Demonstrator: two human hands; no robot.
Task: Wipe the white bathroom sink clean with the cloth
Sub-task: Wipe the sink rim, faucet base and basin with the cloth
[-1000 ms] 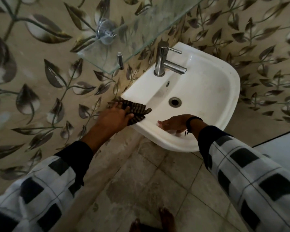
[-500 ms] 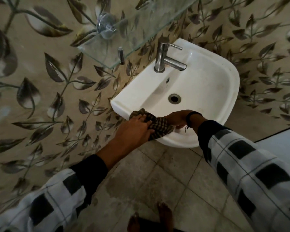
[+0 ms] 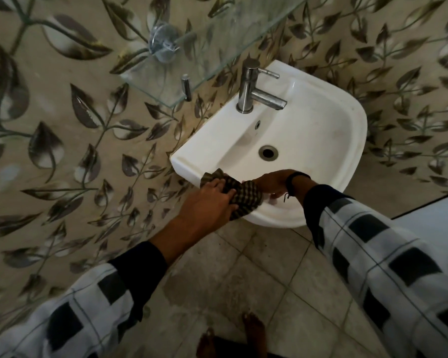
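The white sink [image 3: 318,140] hangs on the leaf-patterned wall, with its drain [image 3: 268,152] in the middle of the bowl. A dark checked cloth [image 3: 245,196] lies bunched on the sink's near front-left rim. My left hand [image 3: 208,201] grips the cloth from the left, fingers on top and thumb underneath. My right hand [image 3: 270,182] rests on the front rim just right of the cloth and touches it, fingers lying over the edge. The cloth covers part of that hand.
A steel tap [image 3: 251,91] stands at the back of the sink. A glass shelf [image 3: 192,55] juts out of the wall above and left of it. Below lie a stained tiled floor [image 3: 243,275] and bare feet [image 3: 252,332].
My left hand has slid the cloth along the rim from the sink's left corner toward the front, until it met my right hand. The right hand has stayed on the front rim.
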